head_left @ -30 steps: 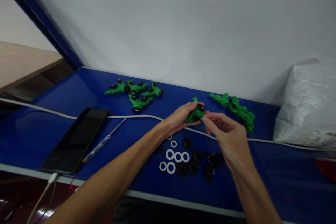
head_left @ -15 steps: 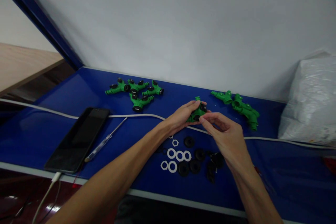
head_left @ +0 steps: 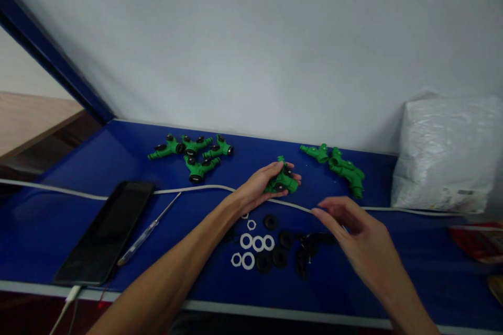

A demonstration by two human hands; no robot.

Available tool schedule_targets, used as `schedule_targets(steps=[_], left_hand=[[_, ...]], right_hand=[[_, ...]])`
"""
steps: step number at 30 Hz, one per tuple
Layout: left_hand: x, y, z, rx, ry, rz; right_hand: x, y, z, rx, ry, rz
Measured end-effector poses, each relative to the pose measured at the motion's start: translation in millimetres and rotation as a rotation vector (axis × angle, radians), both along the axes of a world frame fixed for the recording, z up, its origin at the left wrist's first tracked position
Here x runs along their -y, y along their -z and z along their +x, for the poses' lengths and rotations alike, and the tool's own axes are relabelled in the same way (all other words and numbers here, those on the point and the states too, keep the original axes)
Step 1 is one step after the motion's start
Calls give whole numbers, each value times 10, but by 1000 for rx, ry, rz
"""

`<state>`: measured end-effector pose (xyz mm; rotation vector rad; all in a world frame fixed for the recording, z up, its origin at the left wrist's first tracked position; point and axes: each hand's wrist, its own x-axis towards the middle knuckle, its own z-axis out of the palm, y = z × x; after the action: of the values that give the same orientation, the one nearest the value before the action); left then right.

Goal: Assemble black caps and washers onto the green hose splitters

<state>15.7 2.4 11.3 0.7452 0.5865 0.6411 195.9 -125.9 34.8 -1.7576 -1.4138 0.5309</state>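
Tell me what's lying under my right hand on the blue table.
Under the right hand lie small black plastic rings and caps on the blue table. Beside them are white plastic rings. The hand may cover more pieces.

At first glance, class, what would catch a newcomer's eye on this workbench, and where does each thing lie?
The left hand grips a bright green fitting at the middle of the blue bench, while the right hand hovers open above a scatter of white rings and black washers nearer the front edge. More green fittings cluster at the back left, and a dark phone lies front left.
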Motion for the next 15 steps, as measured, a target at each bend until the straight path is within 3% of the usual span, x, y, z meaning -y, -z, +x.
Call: schedule_targets(steps=[3, 5, 10, 15], left_hand=[[-23, -15, -34, -14, 5, -13], [-38, -21, -47, -26, 18, -16], [-55, -16, -59, -47, 46, -1], [-71, 28, -78, -15, 63, -16]], right_hand=[[429, 149, 430, 392, 127, 80], [672, 315, 676, 517, 138, 105], [941, 658, 860, 582, 73, 140], [959, 604, 833, 491, 114, 118]])
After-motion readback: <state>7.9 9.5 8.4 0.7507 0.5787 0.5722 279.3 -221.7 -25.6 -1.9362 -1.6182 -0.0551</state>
